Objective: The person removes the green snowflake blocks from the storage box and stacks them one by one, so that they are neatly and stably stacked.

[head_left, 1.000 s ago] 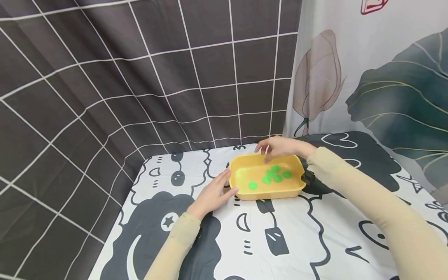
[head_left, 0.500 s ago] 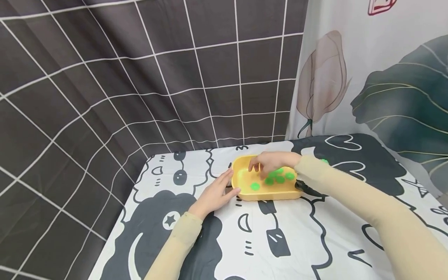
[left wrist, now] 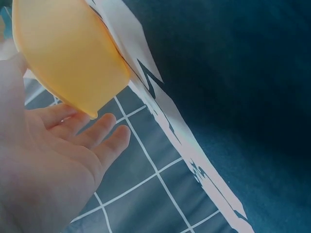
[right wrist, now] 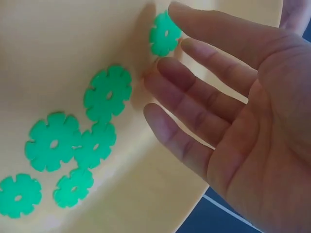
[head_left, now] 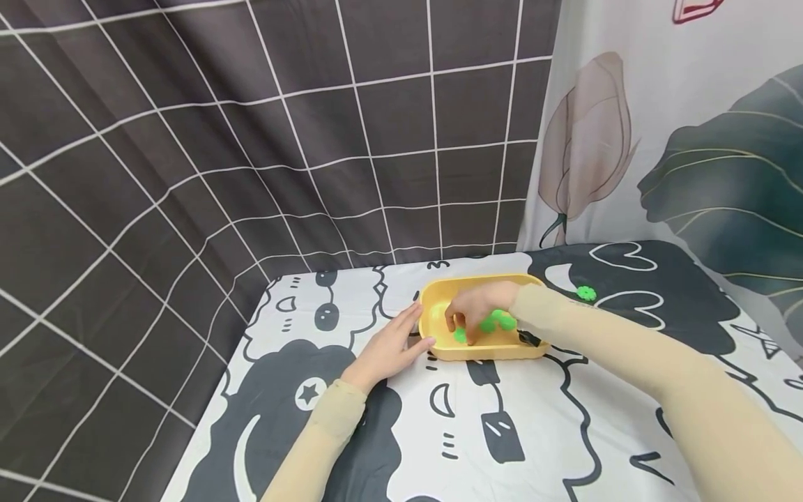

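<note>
A yellow plastic tray holds several green snowflake-shaped notched discs, flat on its floor. My left hand lies against the tray's left end; fingers stretch along the rim in the left wrist view, touching it. My right hand reaches down inside the tray. In the right wrist view, its thumb and loosely bent fingers come close to a lone green disc, its edge partly behind a fingertip. Nothing sits in the right palm. The right hand and sleeve hide part of the tray in the head view.
Another green disc lies on the patterned cloth, to the right of the tray. A dark grid curtain hangs behind, and a pale leaf-print curtain at the right. A black wrist device overlaps the tray's right end.
The right hand has moved from over the tray's far rim down into it, toward the lone disc near the left. The disc on the cloth has come into sight. The left hand stays at the tray.
</note>
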A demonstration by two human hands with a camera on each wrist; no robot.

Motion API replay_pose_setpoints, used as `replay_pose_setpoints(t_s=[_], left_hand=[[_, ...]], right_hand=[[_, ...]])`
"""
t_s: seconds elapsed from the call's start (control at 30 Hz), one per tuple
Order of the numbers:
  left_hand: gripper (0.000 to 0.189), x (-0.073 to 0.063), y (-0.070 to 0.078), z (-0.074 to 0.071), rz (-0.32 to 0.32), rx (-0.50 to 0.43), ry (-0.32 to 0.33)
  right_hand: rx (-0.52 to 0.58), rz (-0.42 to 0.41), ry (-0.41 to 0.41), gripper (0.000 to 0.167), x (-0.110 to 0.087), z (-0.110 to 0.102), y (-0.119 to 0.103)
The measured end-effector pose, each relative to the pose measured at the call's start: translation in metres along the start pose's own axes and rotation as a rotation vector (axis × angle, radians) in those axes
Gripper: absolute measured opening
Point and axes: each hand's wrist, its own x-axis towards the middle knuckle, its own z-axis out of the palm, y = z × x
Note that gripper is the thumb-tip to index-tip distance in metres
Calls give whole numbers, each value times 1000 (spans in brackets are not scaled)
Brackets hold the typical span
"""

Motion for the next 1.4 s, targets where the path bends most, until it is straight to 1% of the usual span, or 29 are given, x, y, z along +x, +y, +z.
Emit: replay_pose_setpoints(t_s=[0.23,0.33,0.53,0.6,0.77,0.97,1.13,1.4], left_hand=[[83,0,3,-1,0,-5,-7],[83,1,4,0,1,-4,-9],[82,2,5,-1,10,-3,-5],[82,2,5,-1,12,-2,-3],[82,1,4,0,21,-4,2],[83,1,4,1,10,-4,-3],[84,0,4,1,3,-10,-10],[82,1,1,0,8,16,4]], right_hand=[[30,56,-20,28,4,1,-2],[27,70,-35,26,4,1,-3],[-14,60,-60,25,4,2,-3],[-23,53,-60,25,4,2,-2],[-3,79,-51,25,6,4,2],[25,104,-43,25,7,6,3],[32,80,-40,25,8,6,3],[23,6,8,22,7,1,7]])
